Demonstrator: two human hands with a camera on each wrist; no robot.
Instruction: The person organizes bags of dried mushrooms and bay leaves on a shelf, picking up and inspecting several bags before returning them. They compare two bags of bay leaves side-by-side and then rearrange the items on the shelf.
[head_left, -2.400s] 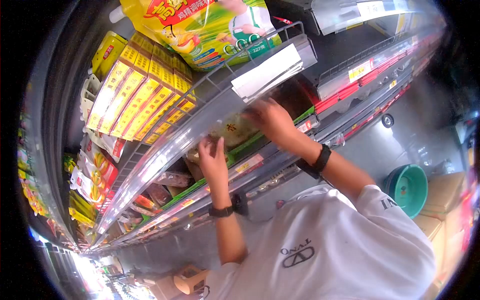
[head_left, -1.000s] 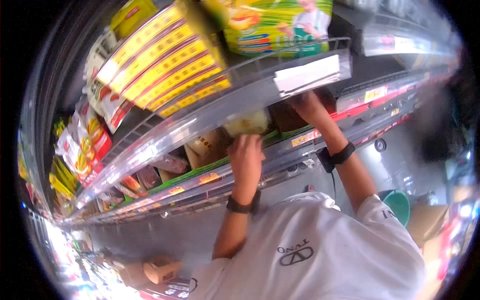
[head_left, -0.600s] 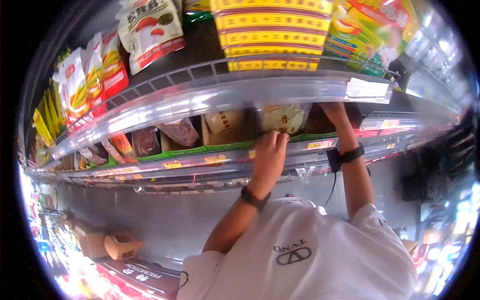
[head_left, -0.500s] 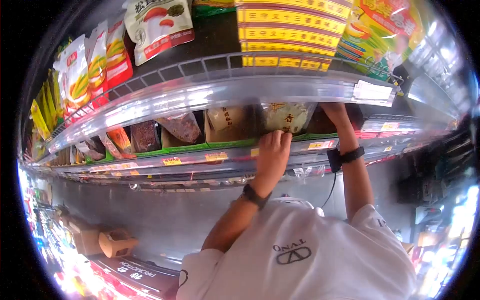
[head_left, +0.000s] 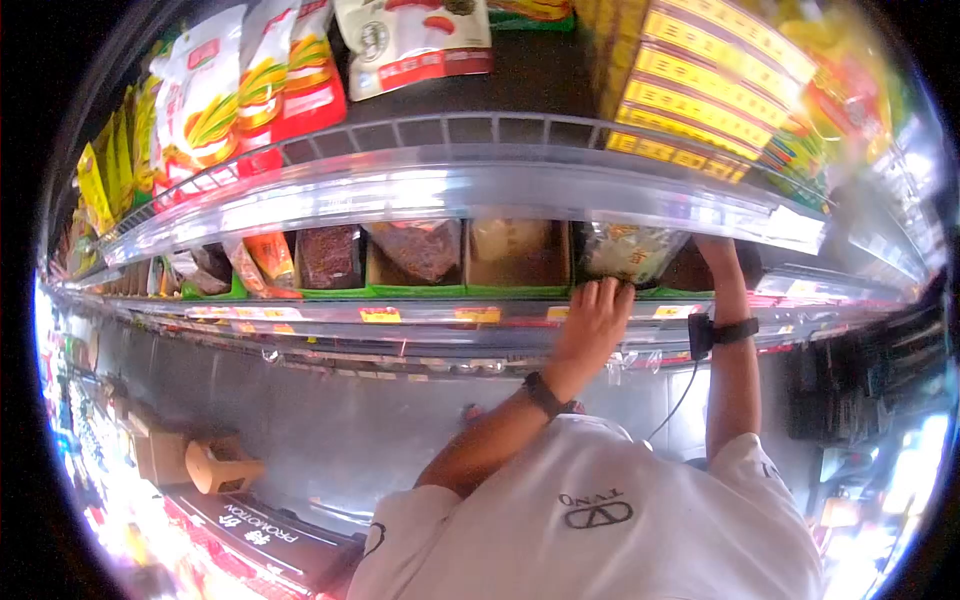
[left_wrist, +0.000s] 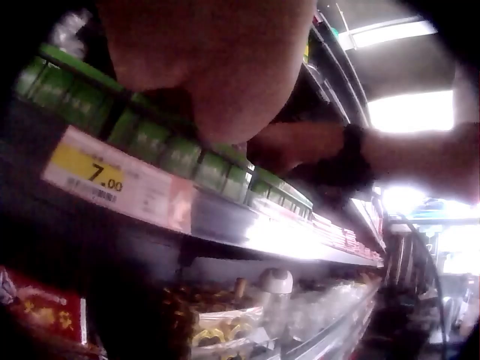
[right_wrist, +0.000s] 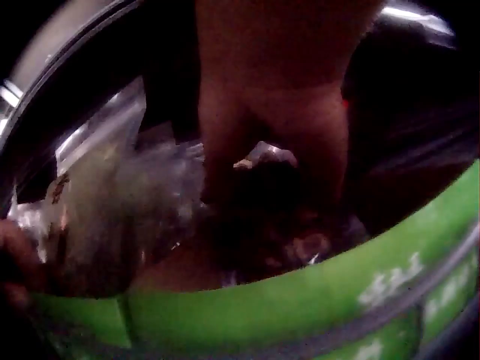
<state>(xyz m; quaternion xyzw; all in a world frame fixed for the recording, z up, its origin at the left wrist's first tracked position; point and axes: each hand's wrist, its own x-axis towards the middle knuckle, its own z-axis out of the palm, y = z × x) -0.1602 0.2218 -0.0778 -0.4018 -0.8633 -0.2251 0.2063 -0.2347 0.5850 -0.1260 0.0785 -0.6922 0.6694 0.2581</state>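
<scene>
In the head view, my left hand (head_left: 597, 322) has its fingers curled over the green-edged front of a cardboard display box (head_left: 655, 293). Just behind those fingertips stands a clear packet (head_left: 632, 250) of pale spice with Chinese lettering. To the right, my right hand (head_left: 717, 254) reaches under the upper shelf lip into the neighbouring dark compartment. The right wrist view has this hand (right_wrist: 274, 105) pointing down into the box, with shiny plastic (right_wrist: 271, 154) between thumb and fingers. Its fingertips are lost in shadow, and I cannot tell whether they grip anything.
Overhead runs the clear-fronted upper shelf lip (head_left: 420, 190) with its wire rail (head_left: 400, 130). Yellow boxes (head_left: 700, 75) and seasoning bags (head_left: 200, 90) stand above it. Dark spice packets (head_left: 330, 256) fill compartments to the left. A price label (left_wrist: 105, 180) fronts the shelf.
The view has swung left along the shelf, so hands and goods appear farther right. Earlier both hands were at the pale packet; since then the right hand has moved into the compartment beside it.
</scene>
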